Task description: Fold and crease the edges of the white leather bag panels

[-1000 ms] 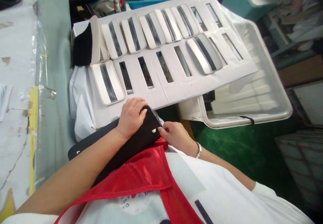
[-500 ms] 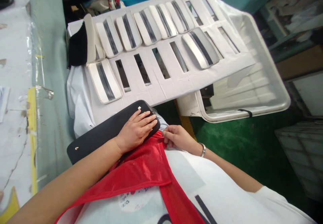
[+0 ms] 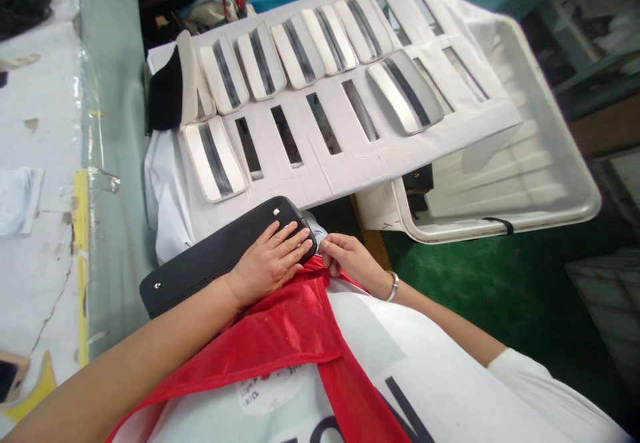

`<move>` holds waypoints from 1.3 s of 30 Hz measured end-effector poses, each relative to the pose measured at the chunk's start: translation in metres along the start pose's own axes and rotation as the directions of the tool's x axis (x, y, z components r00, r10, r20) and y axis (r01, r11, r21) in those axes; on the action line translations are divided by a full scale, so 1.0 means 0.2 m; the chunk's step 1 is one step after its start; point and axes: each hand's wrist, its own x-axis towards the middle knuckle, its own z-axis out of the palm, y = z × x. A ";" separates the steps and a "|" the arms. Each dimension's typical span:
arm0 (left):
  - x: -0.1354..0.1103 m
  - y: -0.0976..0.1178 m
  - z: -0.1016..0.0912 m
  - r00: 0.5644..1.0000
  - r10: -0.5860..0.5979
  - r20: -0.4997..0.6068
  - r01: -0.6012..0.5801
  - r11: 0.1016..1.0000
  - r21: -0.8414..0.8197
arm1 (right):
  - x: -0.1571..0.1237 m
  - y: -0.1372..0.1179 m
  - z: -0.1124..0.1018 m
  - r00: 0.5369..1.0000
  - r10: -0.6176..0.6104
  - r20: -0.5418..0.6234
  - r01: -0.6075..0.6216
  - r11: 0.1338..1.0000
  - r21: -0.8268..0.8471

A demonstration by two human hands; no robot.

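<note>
A long black padded case (image 3: 220, 246) with two small gold-coloured metal studs lies slantwise at my lap, against the red apron (image 3: 280, 333). My left hand (image 3: 267, 263) rests flat on its right part, fingers stretched out and slightly apart. By the rounded right end of the case, my right hand (image 3: 353, 263) is closed in a pinch, thumb against the bent fingers. Whatever sits between those fingertips is too small to make out. A bracelet (image 3: 393, 286) circles the right wrist.
Beyond the case, a white slotted board (image 3: 320, 170) carries several curved pale pieces with dark centre strips (image 3: 260, 60). A black piece (image 3: 165, 96) stands at its left end. The board lies over a white plastic tub (image 3: 550, 220). A worktable (image 3: 40, 263) runs along the left.
The view has shifted slightly, so the board and tub appear farther right and a phone-like object shows at lower left. My right hand has moved a little up and left; my left stays on the case.
</note>
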 end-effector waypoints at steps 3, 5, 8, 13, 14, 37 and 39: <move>-0.01 0.01 0.00 0.999 0.045 -0.018 -0.045 0.999 0.032 | 0.02 0.02 0.00 1.000 0.010 0.016 -0.011 1.000 0.018; 0.00 0.02 0.00 0.999 0.052 -0.007 -0.052 0.998 0.040 | 0.04 0.04 -0.01 1.000 0.021 0.012 -0.022 0.999 0.035; 0.01 0.04 0.00 0.999 0.034 0.003 -0.034 0.999 0.040 | 0.05 0.06 -0.01 1.000 0.031 0.001 -0.031 0.999 0.043; 0.01 0.06 0.03 1.000 0.005 -0.028 -0.004 0.999 0.039 | 0.07 0.03 -0.04 0.995 -0.050 -0.091 0.044 0.997 -0.064; 0.01 0.06 0.03 0.999 0.004 -0.035 -0.002 0.999 0.035 | 0.08 0.01 -0.05 0.983 -0.113 -0.146 0.092 0.985 -0.146; -0.56 -0.02 -0.03 0.535 -0.829 -0.162 0.845 0.528 0.086 | 0.38 -0.26 0.57 0.571 -0.370 0.733 0.639 -0.360 -0.680; -0.54 -0.03 -0.03 0.594 -0.794 -0.130 0.804 0.589 0.079 | 0.38 -0.25 0.63 0.550 -0.345 0.761 0.670 -0.363 -0.648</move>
